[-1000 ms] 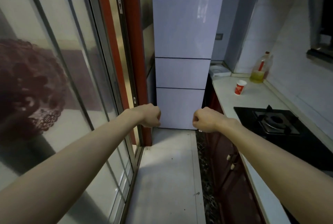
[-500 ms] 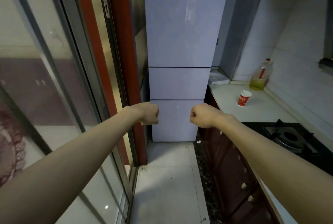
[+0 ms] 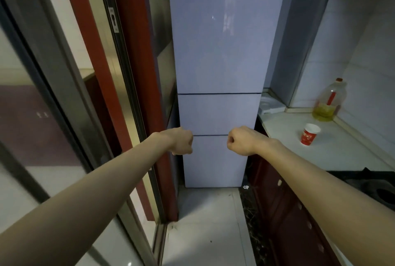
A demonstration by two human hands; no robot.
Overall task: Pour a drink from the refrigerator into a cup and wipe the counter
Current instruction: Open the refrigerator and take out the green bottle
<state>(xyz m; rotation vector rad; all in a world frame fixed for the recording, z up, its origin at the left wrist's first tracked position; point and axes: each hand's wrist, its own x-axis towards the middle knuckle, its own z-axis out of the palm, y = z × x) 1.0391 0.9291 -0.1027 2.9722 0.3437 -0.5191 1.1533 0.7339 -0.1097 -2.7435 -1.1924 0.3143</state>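
A tall white refrigerator (image 3: 218, 52) with three closed doors stands straight ahead at the end of a narrow kitchen. My left hand (image 3: 181, 141) and my right hand (image 3: 240, 140) are both held out in front of it as closed fists, empty, level with the seam above the bottom door and apart from it. A red-and-white paper cup (image 3: 310, 134) stands upright on the pale counter (image 3: 333, 154) to the right of my right hand.
A plastic bottle of yellow oil (image 3: 328, 102) stands in the counter's back corner. A black gas hob (image 3: 376, 186) lies at the right edge. Dark red cabinets (image 3: 284, 212) run under the counter. A glass sliding door with a red frame (image 3: 119, 86) lines the left. Tiled floor (image 3: 203, 233) lies between.
The view has moved closer to the refrigerator, which now fills more of the frame. Both fists stay closed and held out in the same pose.
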